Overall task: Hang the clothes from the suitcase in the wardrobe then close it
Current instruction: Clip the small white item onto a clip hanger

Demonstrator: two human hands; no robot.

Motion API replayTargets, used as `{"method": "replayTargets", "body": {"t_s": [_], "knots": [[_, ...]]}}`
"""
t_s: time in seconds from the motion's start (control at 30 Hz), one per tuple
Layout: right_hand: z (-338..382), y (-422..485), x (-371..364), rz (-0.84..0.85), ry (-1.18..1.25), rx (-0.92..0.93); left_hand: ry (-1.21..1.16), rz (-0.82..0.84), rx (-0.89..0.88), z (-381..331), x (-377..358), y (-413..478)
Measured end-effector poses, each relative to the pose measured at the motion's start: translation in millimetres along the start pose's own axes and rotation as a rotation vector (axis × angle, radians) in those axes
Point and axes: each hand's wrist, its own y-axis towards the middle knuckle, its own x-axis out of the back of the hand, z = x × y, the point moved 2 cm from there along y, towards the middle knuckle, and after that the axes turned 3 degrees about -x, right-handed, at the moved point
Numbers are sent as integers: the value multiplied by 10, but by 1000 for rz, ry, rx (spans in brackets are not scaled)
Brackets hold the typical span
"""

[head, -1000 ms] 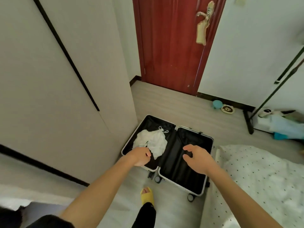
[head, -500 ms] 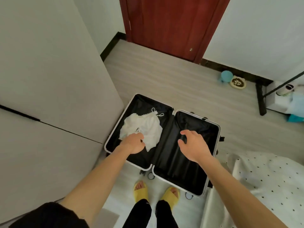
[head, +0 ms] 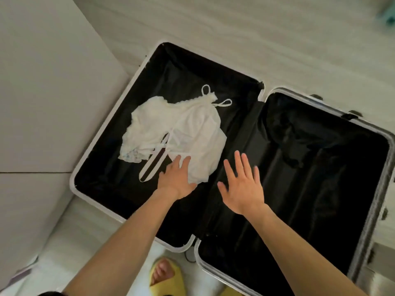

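Left hand lies flat, fingers straight, tips on the garment in the suitcase. Right hand, just right of them, has fingers spread wide and holds nothing.

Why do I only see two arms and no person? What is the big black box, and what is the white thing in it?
The camera sits on the person's head and looks down, so you see only their arms and a yellow slipper. The black box is a suitcase lying open on the floor. The white thing is a piece of clothing in its left half. The left hand touches its edge with straight fingers. The right hand hovers open, holding nothing.
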Motion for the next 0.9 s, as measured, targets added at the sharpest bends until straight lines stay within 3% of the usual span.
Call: {"method": "replayTargets", "body": {"t_s": [0.23, 0.3, 0.43, 0.53, 0.73, 0.9], "knots": [[-104, 174, -535, -136, 173, 37, 168, -99, -111, -106, -542, 660], [-84, 174, -479, -69, 178, 22, 75, -124, -145, -122, -443, 631], [-25, 82, -22, 248, 158, -16, -327, -241, -144, -207, 124, 181], [63, -206, 741, 320, 235, -69, -488, -297, -146, -283, 854, -450], [412, -1285, 2716, 203, 326, -43, -822, -278, -17, -604, 2502, -2030], [837, -2349, 4336, 103, 378, 70, -977, -292, -77, -917, 3661, -3560]]}}
